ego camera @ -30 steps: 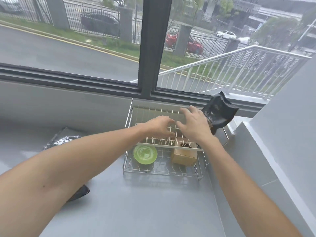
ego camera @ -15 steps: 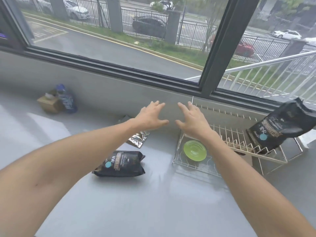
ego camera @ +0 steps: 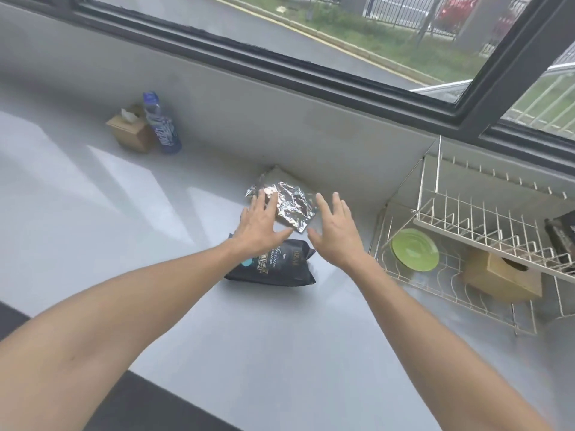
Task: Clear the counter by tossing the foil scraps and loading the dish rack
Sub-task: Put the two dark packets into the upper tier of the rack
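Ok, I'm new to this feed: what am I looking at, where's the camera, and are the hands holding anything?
There is no machine here: a person works with bare hands, filmed by one wide-angle camera on their head, looking down. The left hand and right hand are open and empty, spread over a crumpled foil scrap on the grey counter. A black packet lies just nearer. Far left stand a tissue box and a blue bottle. On the right, a wire dish rack holds a green plate, a brown box and another black packet.
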